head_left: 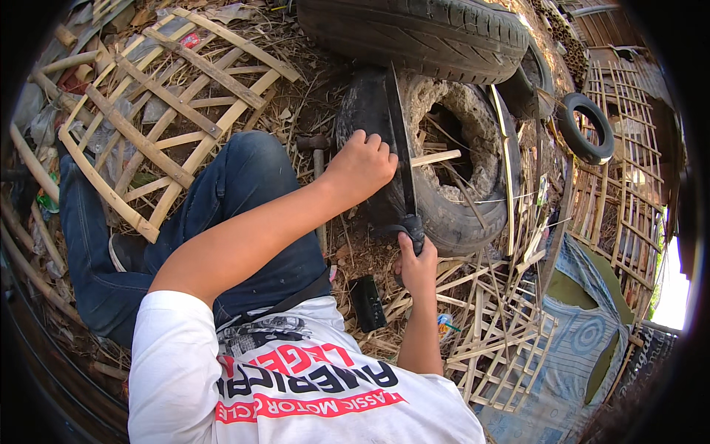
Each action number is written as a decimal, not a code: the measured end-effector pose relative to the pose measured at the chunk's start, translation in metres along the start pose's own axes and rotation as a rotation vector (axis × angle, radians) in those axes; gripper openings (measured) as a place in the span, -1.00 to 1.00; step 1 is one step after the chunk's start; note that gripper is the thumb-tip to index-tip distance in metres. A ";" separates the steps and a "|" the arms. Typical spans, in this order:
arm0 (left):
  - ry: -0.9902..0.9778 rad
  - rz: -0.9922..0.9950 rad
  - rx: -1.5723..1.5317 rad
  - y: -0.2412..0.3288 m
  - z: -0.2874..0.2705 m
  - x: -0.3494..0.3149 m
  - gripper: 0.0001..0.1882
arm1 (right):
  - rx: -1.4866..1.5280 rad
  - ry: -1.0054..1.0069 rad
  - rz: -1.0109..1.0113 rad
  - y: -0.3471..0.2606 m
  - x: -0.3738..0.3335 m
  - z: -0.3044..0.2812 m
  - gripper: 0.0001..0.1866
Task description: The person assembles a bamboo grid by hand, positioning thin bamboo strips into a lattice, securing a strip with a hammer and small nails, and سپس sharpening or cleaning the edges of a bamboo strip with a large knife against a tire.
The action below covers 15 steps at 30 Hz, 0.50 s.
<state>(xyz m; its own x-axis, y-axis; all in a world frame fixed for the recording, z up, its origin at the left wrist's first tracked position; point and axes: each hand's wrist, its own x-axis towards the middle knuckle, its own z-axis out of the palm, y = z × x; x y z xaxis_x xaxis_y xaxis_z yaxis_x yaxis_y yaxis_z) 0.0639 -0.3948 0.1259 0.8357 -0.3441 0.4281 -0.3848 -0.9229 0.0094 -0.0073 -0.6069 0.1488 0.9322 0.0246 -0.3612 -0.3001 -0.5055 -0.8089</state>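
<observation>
My right hand (418, 263) is closed around the black wrapped handle of a machete (401, 140). Its long dark blade points away from me, over the near side of a tire (462, 226) with a rough, crusted inner ring. Just left of the blade, my left hand (362, 166) is curled shut. A pale split bamboo strip (438, 157) sticks out past the blade in line with these fingers, reaching over the tire's hole; the blade and fingers hide its gripped end. Beside my left wrist lies a hammer (314, 144) with a wooden handle.
A woven bamboo lattice (159, 155) leans by my bent leg at left. Another tire (421, 37) overhangs the far side, and a smaller one (586, 129) stands at right. Near my right forearm are a flat black object (367, 303), more lattice (510, 348) and a blue cloth (569, 348).
</observation>
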 end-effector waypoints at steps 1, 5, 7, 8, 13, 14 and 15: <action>0.019 0.036 0.050 0.000 0.003 0.003 -0.83 | 0.015 0.000 0.022 -0.002 0.000 -0.002 -0.73; 0.104 0.260 0.012 -0.010 0.011 0.011 -0.91 | 0.061 -0.026 0.067 -0.012 -0.003 -0.006 -0.73; 0.080 0.332 0.018 -0.014 0.016 0.009 -0.90 | 0.079 -0.044 0.055 -0.011 -0.003 -0.009 -0.73; 0.079 0.337 0.001 -0.014 0.018 0.008 -0.89 | 0.111 -0.061 0.068 -0.010 -0.003 -0.011 -0.75; 0.118 0.325 -0.052 -0.013 0.029 0.002 -0.82 | 0.112 -0.056 0.061 -0.010 -0.006 -0.009 -0.72; 0.119 0.323 -0.045 -0.013 0.028 0.002 -0.81 | 0.131 -0.050 0.076 -0.011 -0.007 -0.008 -0.75; 0.120 0.321 -0.039 -0.013 0.028 0.001 -0.79 | 0.130 -0.048 0.074 -0.012 -0.008 -0.009 -0.75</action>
<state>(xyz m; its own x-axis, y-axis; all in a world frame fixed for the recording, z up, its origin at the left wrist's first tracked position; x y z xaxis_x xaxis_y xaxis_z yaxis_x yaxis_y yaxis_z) 0.0807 -0.3883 0.1014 0.6185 -0.5912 0.5177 -0.6373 -0.7628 -0.1096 -0.0098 -0.6085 0.1656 0.8966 0.0341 -0.4416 -0.3946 -0.3914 -0.8313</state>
